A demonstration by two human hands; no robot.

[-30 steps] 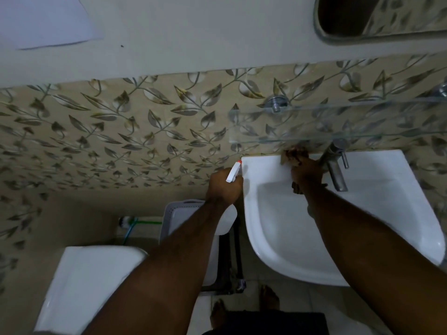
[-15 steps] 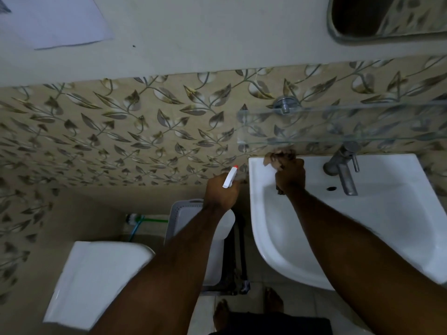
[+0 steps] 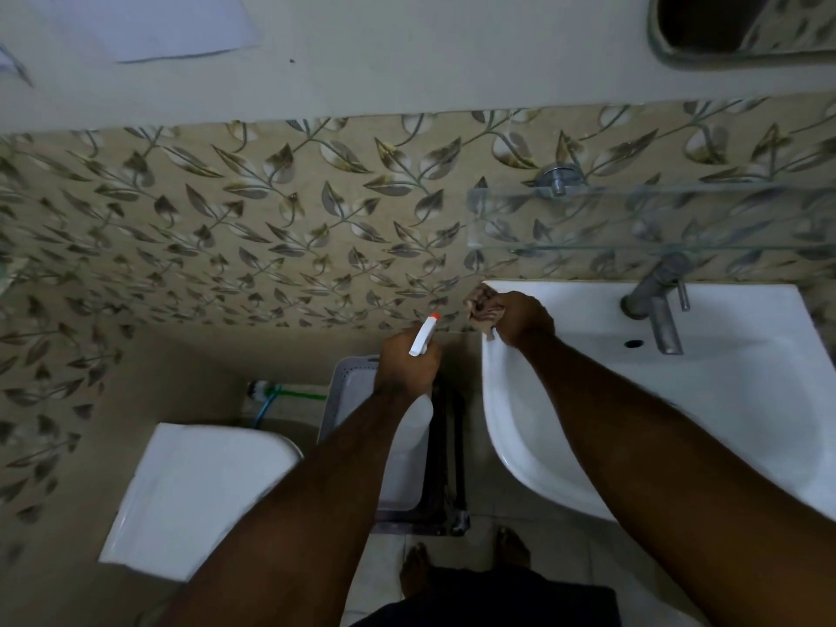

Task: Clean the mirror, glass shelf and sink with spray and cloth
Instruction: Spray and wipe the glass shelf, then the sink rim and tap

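My right hand [image 3: 520, 319] is shut on a brown cloth [image 3: 480, 307] and presses it on the back left corner of the white sink [image 3: 746, 400]. My left hand [image 3: 407, 364] grips a white spray bottle [image 3: 423, 337] with a red nozzle tip, held just left of the sink's rim. The bottle's body [image 3: 409, 445] hangs below my wrist. A clear glass shelf [image 3: 633, 219] runs along the tiled wall above the sink. The mirror [image 3: 742, 24] shows its lower edge at the top right.
A metal tap [image 3: 658, 305] stands at the sink's back rim. A white toilet cistern [image 3: 199, 491] is at the lower left. A grey basket [image 3: 344, 386] on a dark stand sits between cistern and sink. My bare feet [image 3: 461, 558] are on the floor tiles.
My right hand has slid the cloth leftward along the sink's back rim, from beside the tap to the left corner. The left hand holds the spray bottle in much the same place.
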